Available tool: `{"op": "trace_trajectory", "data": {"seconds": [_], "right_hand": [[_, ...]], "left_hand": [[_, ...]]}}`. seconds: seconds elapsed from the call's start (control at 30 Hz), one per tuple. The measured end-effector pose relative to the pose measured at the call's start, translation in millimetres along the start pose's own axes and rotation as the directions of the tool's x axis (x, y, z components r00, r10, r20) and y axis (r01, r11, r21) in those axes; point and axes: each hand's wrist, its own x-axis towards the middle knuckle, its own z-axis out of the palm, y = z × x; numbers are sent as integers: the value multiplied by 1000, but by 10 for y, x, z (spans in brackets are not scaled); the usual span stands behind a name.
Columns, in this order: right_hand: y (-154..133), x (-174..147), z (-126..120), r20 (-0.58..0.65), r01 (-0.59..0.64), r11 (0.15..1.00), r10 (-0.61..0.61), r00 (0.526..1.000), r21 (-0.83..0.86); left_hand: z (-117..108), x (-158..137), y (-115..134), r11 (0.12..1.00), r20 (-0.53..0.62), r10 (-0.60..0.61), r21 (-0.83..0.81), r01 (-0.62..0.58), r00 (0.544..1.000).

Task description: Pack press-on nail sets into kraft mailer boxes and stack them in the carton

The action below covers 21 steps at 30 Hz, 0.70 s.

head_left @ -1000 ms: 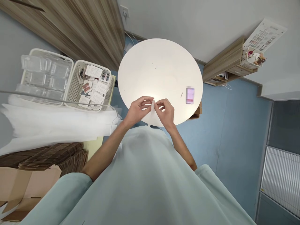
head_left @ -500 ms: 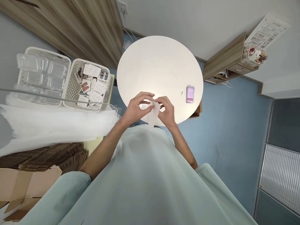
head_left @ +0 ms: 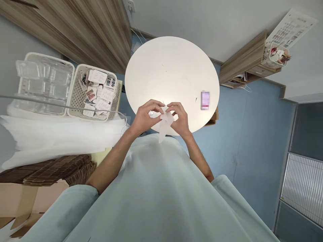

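Note:
A thin, white, tissue-like sheet (head_left: 166, 123) hangs crumpled between my hands over the near edge of the round white table (head_left: 171, 64). My left hand (head_left: 147, 117) pinches its left side between thumb and fingers. From the other side, my right hand (head_left: 180, 117) grips the sheet with curled fingers; its thumb is partly behind the sheet. The lower end tapers to a point in front of the pale green shirt. A small, bright, clear-looking thing (head_left: 150, 114) shows between my left thumb and fingers, too small to name.
A pixelated phone-like object (head_left: 205, 100) lies at the table's right. On the left stand a basket of printed cards (head_left: 97, 117) and a basket of clear plastic boxes (head_left: 49, 55). White soft sheeting (head_left: 65, 132) and folded cardboard (head_left: 55, 169) lie nearer me.
The sheet has shifted in my fingers: its upper part is now gathered and folded, a tip pokes up between my fingertips, and its lower end hangs slightly further down. My hands stay nearly in place.

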Motion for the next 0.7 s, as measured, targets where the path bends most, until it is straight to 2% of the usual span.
{"op": "trace_trajectory", "data": {"seconds": [0.2, 0.3, 0.4, 0.5, 0.7], "right_hand": [[150, -12, -183, -8, -96, 995, 96, 995, 16], [334, -30, -303, -32, -215, 967, 221, 975, 134], [559, -56, -403, -27, -367, 893, 386, 922, 259], [782, -89, -469, -26, -493, 815, 524, 851, 306], [1209, -169, -474, 70, -627, 683, 654, 753, 374]], "left_hand": [[-77, 50, -197, 987, -37, -151, -61, 148, 988], [-161, 102, -366, 955, -72, -289, -90, 283, 955], [-200, 161, -551, 901, -112, -429, -115, 417, 896], [-164, 210, -749, 850, -122, -521, -168, 500, 845], [13, 258, -1197, 799, -99, -594, -188, 571, 799]]}}
